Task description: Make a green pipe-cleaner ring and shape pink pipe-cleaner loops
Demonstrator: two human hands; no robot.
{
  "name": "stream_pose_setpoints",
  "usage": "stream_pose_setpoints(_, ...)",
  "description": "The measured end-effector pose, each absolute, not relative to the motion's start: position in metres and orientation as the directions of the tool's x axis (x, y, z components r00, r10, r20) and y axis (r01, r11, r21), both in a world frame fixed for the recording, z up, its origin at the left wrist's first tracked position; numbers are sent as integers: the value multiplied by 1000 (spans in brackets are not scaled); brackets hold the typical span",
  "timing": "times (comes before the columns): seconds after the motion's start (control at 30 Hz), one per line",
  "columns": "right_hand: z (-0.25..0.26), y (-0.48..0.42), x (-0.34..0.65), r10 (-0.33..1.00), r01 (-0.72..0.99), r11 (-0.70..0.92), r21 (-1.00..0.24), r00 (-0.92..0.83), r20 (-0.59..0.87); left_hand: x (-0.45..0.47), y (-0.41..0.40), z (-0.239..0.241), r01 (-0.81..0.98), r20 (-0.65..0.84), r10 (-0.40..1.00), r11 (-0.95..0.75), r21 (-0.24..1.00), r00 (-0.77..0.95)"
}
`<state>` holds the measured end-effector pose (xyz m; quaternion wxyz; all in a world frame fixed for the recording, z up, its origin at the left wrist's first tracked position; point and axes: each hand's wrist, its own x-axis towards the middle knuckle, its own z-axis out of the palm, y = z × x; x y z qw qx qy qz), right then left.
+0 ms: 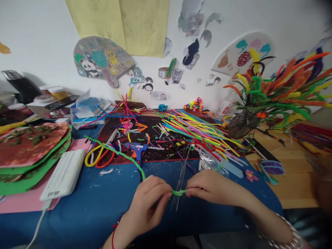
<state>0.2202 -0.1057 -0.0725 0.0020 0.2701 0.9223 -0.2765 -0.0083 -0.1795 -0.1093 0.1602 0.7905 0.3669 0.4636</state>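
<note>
Head view, looking down at the table (85,204) with its blue cover. We saw the left hand (149,204) with its fingers (166,193) closed in a pinch on a green pipe cleaner (178,192). The right hand (214,188) met it from the other side, its fingers (190,192) closed on the tip of the same pipe cleaner together with a thin wire (195,188). The short green stretch lay between the two hands, just above the near table edge. The rest trailed away behind the left hand towards the back left. We noted a bundle of fine wires (183,166) just beyond the hands. A blue glue gun (137,149) and scissors (100,157) lay farther back, a heap of coloured pipe cleaners (202,133) to their right, and a white power bank (64,174) well to the left.
</note>
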Motion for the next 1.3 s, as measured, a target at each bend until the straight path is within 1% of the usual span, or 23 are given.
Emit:
stream_pose_setpoints(0.1,-67,-93,208,568,563,708,-427,-813,-130,-10,-183,-108,471,587,726,-683,558,358)
stream_pose_setpoints(0.2,-53,-87,195,633,581,693,-428,-773,-24,-11,-184,-109,538,552,732,-675,505,400)
stream_pose_setpoints(0.27,-45,-90,187,649,571,704,-423,-759,56,-10,-184,-112,580,553,727,-673,458,406)
stream_pose_setpoints(0.33,-40,-97,181,645,563,736,-377,-752,136,-10,-182,-115,612,552,725,-669,422,413)
stream_pose_setpoints(0.43,-40,-116,175,610,549,791,-270,-738,289,-9,-178,-121,649,531,737,-652,393,419)
stream_pose_setpoints(0.53,-42,-138,177,549,515,833,-202,-725,416,-11,-174,-127,692,542,763,-603,398,353)
stream_pose_setpoints(0.63,-43,-157,185,529,488,847,-209,-744,408,-13,-171,-131,705,597,771,-549,449,221)
stream_pose_setpoints(0.7,-45,-166,191,540,491,842,-225,-767,346,-13,-170,-131,688,623,768,-534,492,150)
stream_pose_setpoints(0.77,-52,-169,195,562,513,824,-241,-791,242,-12,-171,-130,659,634,765,-533,531,107)
stream_pose_setpoints(0.9,-72,-157,198,595,569,772,-284,-803,8,-9,-174,-123,573,648,757,-567,591,81)
stream_pose_setpoints(1.0,-83,-136,199,622,611,733,-301,-780,-68,-10,-178,-117,511,662,736,-627,588,141)
stream_pose_setpoints(1.07,-84,-120,200,633,616,724,-310,-772,-54,-11,-180,-115,486,655,718,-671,560,237)
stream_pose_setpoints(1.2,-73,-99,201,665,601,724,-338,-738,115,-13,-181,-113,496,588,679,-729,471,439)
stream_pose_setpoints(1.3,-57,-102,198,643,558,760,-333,-721,257,-11,-178,-118,579,551,694,-708,405,463)
